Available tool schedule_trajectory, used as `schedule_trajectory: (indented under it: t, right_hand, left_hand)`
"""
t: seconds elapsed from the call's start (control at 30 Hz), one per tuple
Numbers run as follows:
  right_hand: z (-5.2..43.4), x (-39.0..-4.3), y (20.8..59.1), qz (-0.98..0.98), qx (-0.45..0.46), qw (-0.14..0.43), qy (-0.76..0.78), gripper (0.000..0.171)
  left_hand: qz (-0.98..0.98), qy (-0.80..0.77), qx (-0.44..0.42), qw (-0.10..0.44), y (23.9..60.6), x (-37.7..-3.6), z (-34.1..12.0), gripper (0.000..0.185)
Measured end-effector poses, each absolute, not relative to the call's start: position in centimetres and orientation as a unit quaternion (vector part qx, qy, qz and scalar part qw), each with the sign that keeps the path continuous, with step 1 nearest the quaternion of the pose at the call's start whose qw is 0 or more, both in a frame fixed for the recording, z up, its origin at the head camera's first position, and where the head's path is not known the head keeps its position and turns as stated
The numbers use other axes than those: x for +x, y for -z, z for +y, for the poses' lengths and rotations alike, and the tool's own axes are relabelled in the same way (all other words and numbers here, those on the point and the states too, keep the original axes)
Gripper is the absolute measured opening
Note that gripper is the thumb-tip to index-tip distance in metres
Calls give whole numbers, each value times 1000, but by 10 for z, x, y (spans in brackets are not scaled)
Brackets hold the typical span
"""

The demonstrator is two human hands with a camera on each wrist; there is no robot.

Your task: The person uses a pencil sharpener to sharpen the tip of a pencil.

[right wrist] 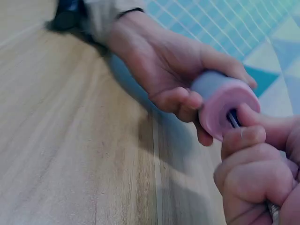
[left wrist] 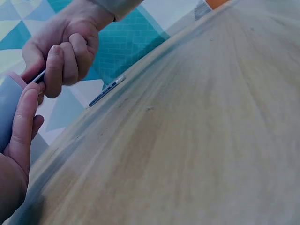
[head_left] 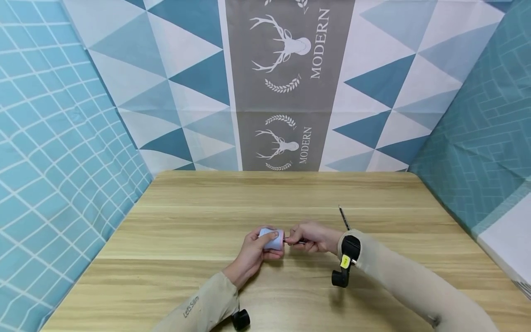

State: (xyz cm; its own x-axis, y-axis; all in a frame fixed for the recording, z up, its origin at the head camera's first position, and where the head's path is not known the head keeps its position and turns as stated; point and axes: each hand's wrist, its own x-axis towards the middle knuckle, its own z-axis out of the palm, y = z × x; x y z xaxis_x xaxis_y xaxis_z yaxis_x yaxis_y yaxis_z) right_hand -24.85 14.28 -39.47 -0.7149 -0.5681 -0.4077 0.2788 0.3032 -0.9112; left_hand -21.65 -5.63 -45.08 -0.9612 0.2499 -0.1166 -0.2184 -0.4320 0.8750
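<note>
While the left hand (head_left: pixel 254 251) curls round a small blue-and-pink sharpener (head_left: pixel 273 239) just above the table (head_left: pixel 207 207), the right hand (head_left: pixel 310 236) pinches a pencil (right wrist: pixel 233 119) whose tip sits in its pink end. Another pencil (head_left: pixel 344 218) lies behind the right wrist.

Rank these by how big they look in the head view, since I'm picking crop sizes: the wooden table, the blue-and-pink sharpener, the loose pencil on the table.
1. wooden table, far the largest.
2. blue-and-pink sharpener, partly covered by the left hand.
3. loose pencil: longer than the sharpener but very thin, so less area.
</note>
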Motion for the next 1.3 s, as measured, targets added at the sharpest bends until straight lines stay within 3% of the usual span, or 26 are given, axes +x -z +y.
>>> schedule_trajectory:
  t: [0.07, 0.17, 0.23, 0.33, 0.4, 0.47, 0.5, 0.57, 0.73, 0.9, 0.97, 1.03, 1.1, 1.17, 1.23, 1.3]
  right_hand:
    - [144, -249, 396, 714, -107, 373, 583, 23]
    - [146, -245, 397, 758, -190, 296, 549, 19]
    - [146, -240, 397, 809, -301, 182, 471, 14]
    - [146, -232, 399, 848, -461, -69, 252, 14]
    - [145, -228, 402, 824, -508, -221, 118, 19]
    - [142, -226, 405, 803, -518, -288, 59, 21]
    - [140, -226, 406, 807, -514, -285, 60, 20]
    - [136, -225, 405, 833, -491, -228, 115, 18]
    - [129, -228, 397, 872, -334, 23, 358, 26]
    - [135, -240, 396, 779, -150, 270, 546, 23]
    - [138, -245, 397, 736, -101, 342, 575, 21]
    - [141, -248, 400, 716, -84, 379, 580, 18]
    - [143, -248, 401, 724, -110, 368, 573, 19]
    - [144, -245, 400, 763, -186, 302, 541, 17]
    - [145, -242, 399, 816, -302, 186, 457, 13]
    - [146, -238, 399, 851, -424, 24, 310, 12]
  left_hand:
    - [517, -844, 21, 139, 451, -217, -58, 21]
    - [520, -841, 26, 146, 451, -217, -59, 21]
    - [520, -841, 28, 147, 451, -217, -60, 19]
    - [516, -844, 25, 143, 451, -218, -60, 16]
    - [512, -848, 19, 139, 450, -218, -60, 14]
    - [509, -850, 10, 137, 449, -219, -59, 13]
    - [508, -850, 6, 138, 449, -219, -59, 12]
    - [507, -850, -3, 140, 449, -218, -59, 12]
    - [512, -847, -7, 144, 450, -217, -59, 13]
    - [519, -843, 0, 141, 451, -216, -58, 15]
    - [524, -840, 7, 140, 451, -216, -58, 17]
    - [528, -837, 11, 141, 452, -216, -59, 20]
    - [529, -837, 12, 143, 452, -217, -59, 22]
    - [528, -837, 14, 143, 452, -218, -60, 22]
    - [524, -840, 11, 140, 452, -219, -60, 21]
    - [521, -843, 10, 136, 451, -220, -60, 19]
